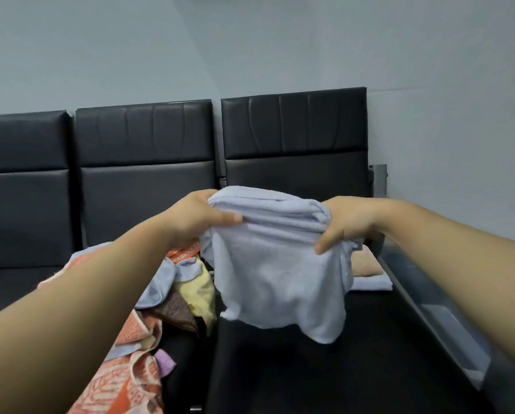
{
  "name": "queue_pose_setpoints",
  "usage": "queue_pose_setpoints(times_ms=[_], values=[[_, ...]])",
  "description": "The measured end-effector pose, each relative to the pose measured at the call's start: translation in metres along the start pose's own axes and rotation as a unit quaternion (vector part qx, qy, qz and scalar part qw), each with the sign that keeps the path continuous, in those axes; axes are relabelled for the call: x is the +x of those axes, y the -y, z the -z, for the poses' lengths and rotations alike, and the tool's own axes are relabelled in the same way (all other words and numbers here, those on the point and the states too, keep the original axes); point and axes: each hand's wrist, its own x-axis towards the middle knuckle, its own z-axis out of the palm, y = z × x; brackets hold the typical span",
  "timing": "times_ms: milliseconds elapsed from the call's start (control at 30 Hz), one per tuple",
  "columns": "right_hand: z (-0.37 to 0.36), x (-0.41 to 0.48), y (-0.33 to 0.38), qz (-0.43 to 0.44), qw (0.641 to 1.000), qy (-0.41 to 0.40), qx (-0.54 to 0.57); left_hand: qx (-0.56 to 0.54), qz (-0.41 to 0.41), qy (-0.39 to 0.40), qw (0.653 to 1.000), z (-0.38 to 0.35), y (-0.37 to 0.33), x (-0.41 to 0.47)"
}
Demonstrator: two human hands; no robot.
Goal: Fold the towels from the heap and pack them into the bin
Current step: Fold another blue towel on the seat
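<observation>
Head view: the left grip (197,219) and right grip (351,223) each clench one end of the pale blue towel (280,279), held in the air over the right seat (369,354). The heap (190,297) lies on the middle seat (184,372). Folded towels (366,264) sit at the right seat's back edge.

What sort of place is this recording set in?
Likely a waiting room: a row of joined black padded seats stands against a bare grey wall, and the towel heap lies on one seat.
</observation>
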Motion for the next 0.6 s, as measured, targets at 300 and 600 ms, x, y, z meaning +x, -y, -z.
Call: queue_pose_setpoints(times_ms=[300,600], values=[[-0.01,0.073,-0.004,0.009,0.936,-0.173,-0.306,0.577,0.019,-0.053,0.815,0.005,0.015,0.046],[-0.01,0.078,-0.02,0.039,0.938,-0.253,-0.232,0.617,0.037,-0.06,0.784,0.0,0.012,0.038]])
